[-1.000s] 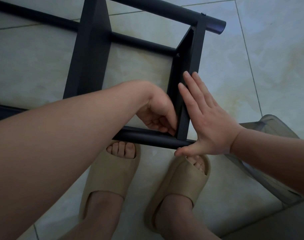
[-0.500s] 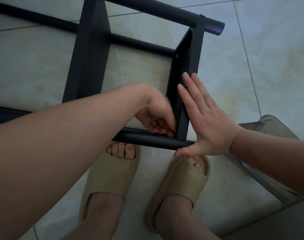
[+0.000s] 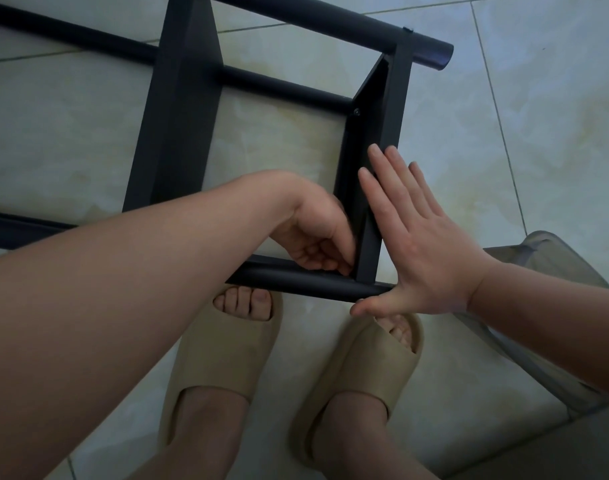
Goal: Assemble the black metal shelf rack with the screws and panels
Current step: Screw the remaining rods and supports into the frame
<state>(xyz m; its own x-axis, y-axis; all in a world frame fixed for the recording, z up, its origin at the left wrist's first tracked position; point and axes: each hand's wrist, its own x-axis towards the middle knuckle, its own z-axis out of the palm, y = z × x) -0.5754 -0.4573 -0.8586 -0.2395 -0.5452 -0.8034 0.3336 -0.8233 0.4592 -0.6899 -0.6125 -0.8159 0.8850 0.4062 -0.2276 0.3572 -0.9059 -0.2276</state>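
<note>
1. only one container shows: a translucent grey plastic container (image 3: 552,265) on the floor at the right, partly hidden by the right forearm; what is in it cannot be made out
2. the black metal shelf rack (image 3: 178,116) lies on its side on the pale glossy tiled floor (image 3: 503,133), just ahead of the person's feet
3. it is built of round black tubes and flat black panels: a near round tube (image 3: 296,280) runs just above the toes, a far round tube (image 3: 330,26) crosses the top and ends in an open mouth at the right, and a thinner middle tube (image 3: 285,88) lies between them
4. a flat black end panel (image 3: 396,98) joins the near and far tubes at the right, and a small dark screw head (image 3: 357,112) sits on its inner face where the middle tube meets it
5. the left hand (image 3: 316,237) is tucked into the inner corner where the end panel meets the near tube, fingers curled with the tips at the joint; whether they pinch anything cannot be told
6. the right hand (image 3: 424,244) is spread flat, straight fingers pressed against the outer side of the end panel, thumb stretched along the end of the near tube
7. two beige foam slide sandals (image 3: 223,355) are on the feet below the near tube
</note>
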